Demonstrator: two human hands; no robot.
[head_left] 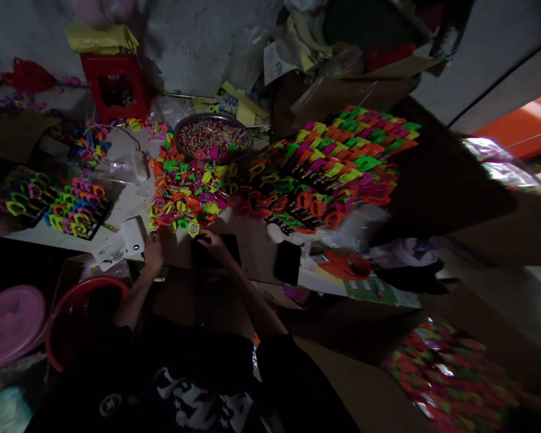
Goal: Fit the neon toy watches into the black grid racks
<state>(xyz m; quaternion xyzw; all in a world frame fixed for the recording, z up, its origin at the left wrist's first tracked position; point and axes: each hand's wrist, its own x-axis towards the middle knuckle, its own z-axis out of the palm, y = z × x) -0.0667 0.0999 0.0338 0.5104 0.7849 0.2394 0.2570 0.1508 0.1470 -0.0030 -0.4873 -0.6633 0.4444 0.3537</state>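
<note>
My left hand point(154, 251) rests on the table edge with its fingers curled, right beside a small white box point(133, 237). My right hand point(213, 240) lies on a black tray point(220, 255), fingers bent together in a pinch; what they hold is too dark to make out. Just beyond both hands spreads a heap of small neon plastic pieces point(184, 195) in orange, green, pink and yellow. Behind the heap stands a metal bowl point(214, 139) full of tiny coloured bits.
A big stack of neon pieces point(338, 159) lies at the right. Black trays of coloured rings point(74, 207) sit at the left. A black phone point(287, 262), red stool point(115, 84), red bucket point(72, 300) and pink lid point(11, 322) surround me.
</note>
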